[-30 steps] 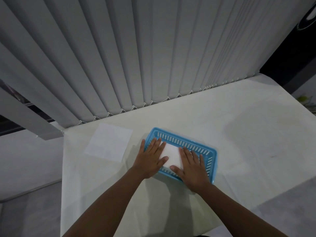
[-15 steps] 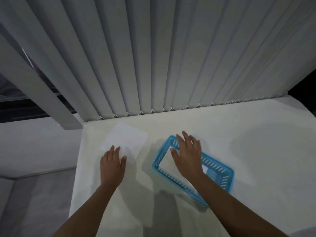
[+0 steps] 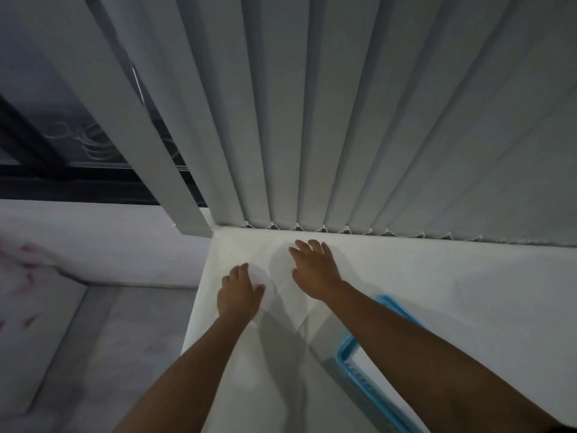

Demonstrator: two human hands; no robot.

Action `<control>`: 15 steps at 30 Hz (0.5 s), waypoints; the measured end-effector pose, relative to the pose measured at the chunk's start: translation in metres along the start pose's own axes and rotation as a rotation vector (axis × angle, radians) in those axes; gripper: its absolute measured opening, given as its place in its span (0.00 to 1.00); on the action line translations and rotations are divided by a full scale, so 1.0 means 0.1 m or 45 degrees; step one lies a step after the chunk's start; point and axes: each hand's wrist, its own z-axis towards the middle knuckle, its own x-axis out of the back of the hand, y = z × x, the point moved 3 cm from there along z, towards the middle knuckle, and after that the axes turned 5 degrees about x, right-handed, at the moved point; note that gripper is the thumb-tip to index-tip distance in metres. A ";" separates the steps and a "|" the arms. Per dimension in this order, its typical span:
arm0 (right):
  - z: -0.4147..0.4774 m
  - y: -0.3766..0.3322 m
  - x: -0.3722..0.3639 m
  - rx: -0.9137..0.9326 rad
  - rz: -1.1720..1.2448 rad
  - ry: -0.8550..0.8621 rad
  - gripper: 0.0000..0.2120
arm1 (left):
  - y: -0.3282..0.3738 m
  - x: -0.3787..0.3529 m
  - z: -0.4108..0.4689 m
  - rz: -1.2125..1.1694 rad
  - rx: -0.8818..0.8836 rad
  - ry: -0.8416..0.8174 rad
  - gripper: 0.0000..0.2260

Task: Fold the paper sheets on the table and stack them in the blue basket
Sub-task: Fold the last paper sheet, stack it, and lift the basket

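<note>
A white paper sheet (image 3: 285, 295) lies flat near the table's far left corner. My left hand (image 3: 239, 292) rests on its left part, fingers curled loosely. My right hand (image 3: 313, 271) lies spread over its far right part, palm down. Neither hand has lifted the sheet. The blue basket (image 3: 346, 350) sits near me on the right, mostly hidden under my right forearm; only its left rim and a slotted wall show. What it holds is out of sight.
The white table (image 3: 452, 292) runs to the right. Its left edge (image 3: 195, 307) drops to a grey floor. Grey vertical blinds (image 3: 312, 135) hang just behind the table's far edge, close to my right fingertips. A dark window frame is at the left.
My right hand left the basket and moved left onto the loose sheet beside my left hand. My view swung left, so the basket slid to the lower right.
</note>
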 end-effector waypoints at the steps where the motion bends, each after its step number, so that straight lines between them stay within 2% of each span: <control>1: 0.08 -0.02 -0.04 0.017 -0.010 -0.030 0.26 | 0.01 -0.01 0.03 0.056 -0.018 0.022 0.29; 3: 0.21 -0.03 -0.11 0.049 -0.034 -0.060 0.26 | 0.02 -0.04 0.10 0.061 -0.022 0.038 0.29; 6: 0.40 0.00 -0.16 0.068 -0.023 -0.063 0.27 | 0.01 -0.09 0.21 -0.227 0.080 -0.057 0.27; 8: 0.50 -0.01 -0.17 0.068 0.013 -0.080 0.28 | -0.04 -0.08 0.30 -0.297 0.144 -0.130 0.21; 11: 0.59 -0.06 -0.16 0.083 0.042 -0.067 0.30 | -0.06 0.02 0.37 -0.126 0.008 -0.143 0.10; 13: 0.62 -0.09 -0.12 0.130 0.061 -0.030 0.29 | -0.03 0.13 0.36 0.008 -0.108 -0.071 0.10; 15: 0.62 -0.12 -0.06 0.199 0.059 0.020 0.22 | 0.00 0.24 0.33 0.143 -0.180 0.051 0.13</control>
